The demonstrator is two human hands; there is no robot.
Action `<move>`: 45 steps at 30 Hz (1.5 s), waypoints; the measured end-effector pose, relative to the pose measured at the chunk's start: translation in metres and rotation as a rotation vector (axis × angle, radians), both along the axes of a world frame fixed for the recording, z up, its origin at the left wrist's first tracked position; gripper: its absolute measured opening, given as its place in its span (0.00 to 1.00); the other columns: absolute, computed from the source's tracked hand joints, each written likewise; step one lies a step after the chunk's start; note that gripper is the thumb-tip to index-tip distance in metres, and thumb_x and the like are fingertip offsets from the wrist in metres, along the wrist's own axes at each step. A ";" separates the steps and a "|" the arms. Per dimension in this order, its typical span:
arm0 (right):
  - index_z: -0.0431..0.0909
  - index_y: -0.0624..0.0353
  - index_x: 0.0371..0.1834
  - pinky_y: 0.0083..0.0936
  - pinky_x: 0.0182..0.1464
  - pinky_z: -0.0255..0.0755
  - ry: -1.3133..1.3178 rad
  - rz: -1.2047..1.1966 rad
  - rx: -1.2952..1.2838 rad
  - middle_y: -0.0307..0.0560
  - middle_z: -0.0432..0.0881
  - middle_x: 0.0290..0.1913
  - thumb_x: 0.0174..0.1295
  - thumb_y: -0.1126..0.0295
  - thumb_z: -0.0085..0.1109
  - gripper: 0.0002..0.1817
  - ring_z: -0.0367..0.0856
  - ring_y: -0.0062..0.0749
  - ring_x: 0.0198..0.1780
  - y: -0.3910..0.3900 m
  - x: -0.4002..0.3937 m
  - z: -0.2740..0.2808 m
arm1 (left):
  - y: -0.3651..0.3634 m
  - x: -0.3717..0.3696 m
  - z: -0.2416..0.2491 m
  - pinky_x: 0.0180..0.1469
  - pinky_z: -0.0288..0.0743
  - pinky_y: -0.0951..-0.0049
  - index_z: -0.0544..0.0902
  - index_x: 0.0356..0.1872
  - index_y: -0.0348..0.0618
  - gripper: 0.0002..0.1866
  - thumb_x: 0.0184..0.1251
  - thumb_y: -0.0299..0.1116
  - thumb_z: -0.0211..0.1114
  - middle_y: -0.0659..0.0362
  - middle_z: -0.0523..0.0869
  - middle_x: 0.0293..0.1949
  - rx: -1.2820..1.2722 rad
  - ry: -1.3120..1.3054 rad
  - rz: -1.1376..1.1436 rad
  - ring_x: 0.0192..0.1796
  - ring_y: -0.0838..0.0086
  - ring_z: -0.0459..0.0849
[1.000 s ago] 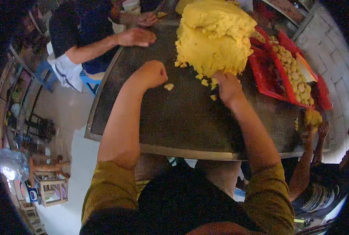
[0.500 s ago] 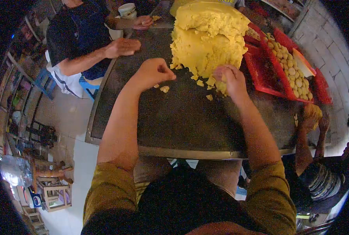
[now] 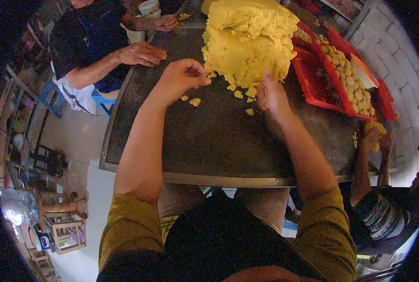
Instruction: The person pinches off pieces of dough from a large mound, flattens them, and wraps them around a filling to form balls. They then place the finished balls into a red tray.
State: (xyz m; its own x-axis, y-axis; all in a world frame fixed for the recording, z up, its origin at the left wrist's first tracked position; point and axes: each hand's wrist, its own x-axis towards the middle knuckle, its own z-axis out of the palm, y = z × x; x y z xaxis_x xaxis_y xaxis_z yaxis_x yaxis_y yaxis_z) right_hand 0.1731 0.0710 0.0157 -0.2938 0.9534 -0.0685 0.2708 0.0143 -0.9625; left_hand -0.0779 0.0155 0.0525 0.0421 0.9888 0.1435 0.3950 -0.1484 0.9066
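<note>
A big mound of yellow dough (image 3: 247, 44) stands at the far middle of the dark table. My left hand (image 3: 183, 77) is left of its lower edge, thumb and fingers curled into a pinch; anything between them is too small to make out. Below that hand lie small pale pieces (image 3: 195, 102). At the mound's lower right edge is my right hand (image 3: 273, 98), slightly blurred, fingers curled in; its palm side is hidden. Broken yellow dough bits (image 3: 251, 91) lie between the hands, close to the mound.
Red crates (image 3: 316, 87) at the right hold many round dough balls (image 3: 348, 77). Another person's hand (image 3: 141, 54) rests at the table's left edge. At the right corner, a co-worker's hands (image 3: 371, 138) hold yellow dough. The table's metal edge (image 3: 219, 181) runs before me.
My right hand has turned more upright and shifted slightly left; dough bits beside it no longer show. My left hand's pinch stays near the mound. The person at left has lowered their fingers.
</note>
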 end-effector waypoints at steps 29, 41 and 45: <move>0.80 0.59 0.34 0.25 0.35 0.72 -0.638 0.186 0.630 0.46 0.81 0.28 0.51 0.61 0.62 0.14 0.80 0.32 0.30 -0.023 -0.021 -0.009 | 0.013 0.008 -0.017 0.29 0.73 0.78 0.72 0.44 0.38 0.18 0.53 0.32 0.66 0.59 0.81 0.30 0.049 -0.096 0.042 0.27 0.77 0.78; 0.78 0.52 0.33 0.33 0.41 0.70 -0.380 1.050 0.924 0.43 0.76 0.27 0.47 0.67 0.61 0.09 0.76 0.39 0.36 -0.096 -0.044 -0.001 | 0.009 0.009 -0.016 0.28 0.71 0.78 0.77 0.32 0.41 0.14 0.49 0.37 0.69 0.60 0.81 0.25 0.160 0.261 0.135 0.26 0.78 0.77; 0.78 0.53 0.33 0.31 0.41 0.70 -0.450 0.739 0.787 0.46 0.78 0.31 0.48 0.67 0.61 0.09 0.77 0.40 0.35 -0.047 -0.023 -0.004 | 0.001 0.013 -0.014 0.27 0.71 0.75 0.79 0.25 0.41 0.15 0.44 0.41 0.71 0.60 0.80 0.23 0.016 0.304 -0.062 0.24 0.77 0.77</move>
State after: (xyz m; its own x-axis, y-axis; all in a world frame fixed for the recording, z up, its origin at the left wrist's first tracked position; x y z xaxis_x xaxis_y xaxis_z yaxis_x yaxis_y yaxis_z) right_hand 0.1497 0.0239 0.0120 -0.8941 0.3865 0.2262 0.2614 0.8606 -0.4372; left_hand -0.0651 0.0163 0.0388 0.1457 0.9806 0.1311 0.6376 -0.1944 0.7455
